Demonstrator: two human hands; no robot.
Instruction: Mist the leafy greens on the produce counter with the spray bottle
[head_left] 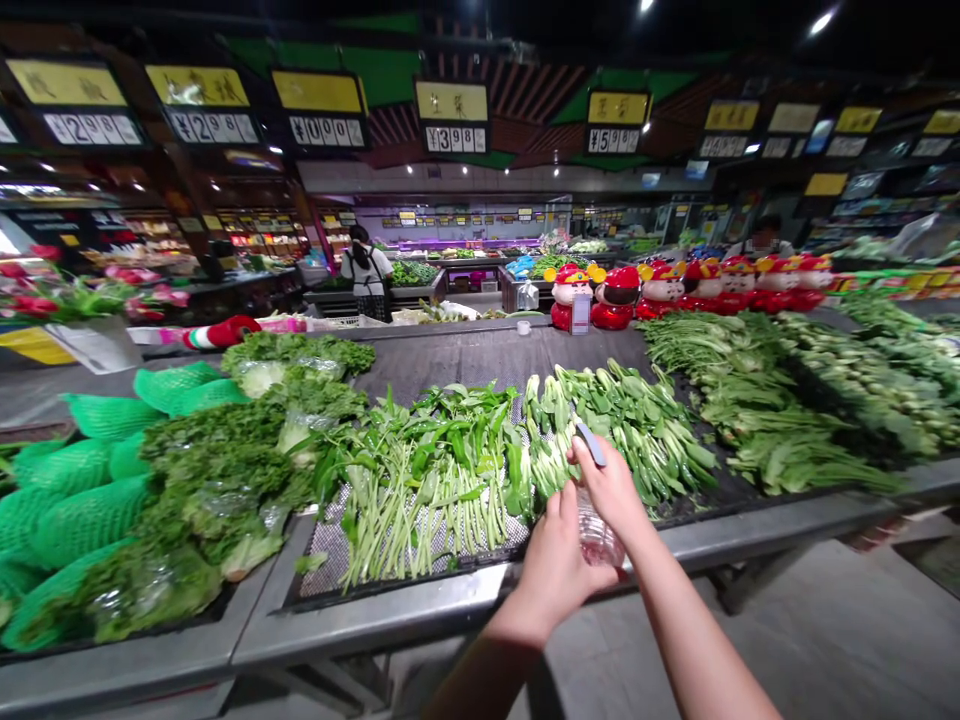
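My left hand [553, 562] is wrapped round a clear plastic bottle [598, 540], holding it over the metal front edge of a vegetable stand [420, 612]. My right hand [611, 480] grips the bottle's top, where a grey-blue trigger or nozzle [590, 443] sticks out toward the greens. Just beyond the hands lie bundles of long-stemmed leafy greens [435, 470] and small bok choy [630, 420] on a perforated tray.
Curly lettuce [232, 460] and green net-wrapped produce [75, 500] fill the left of the stand. More greens [787, 400] stretch right. Red figurines [675, 285] line the back. A person [367, 272] stands in the far aisle. Price boards [452, 115] hang overhead.
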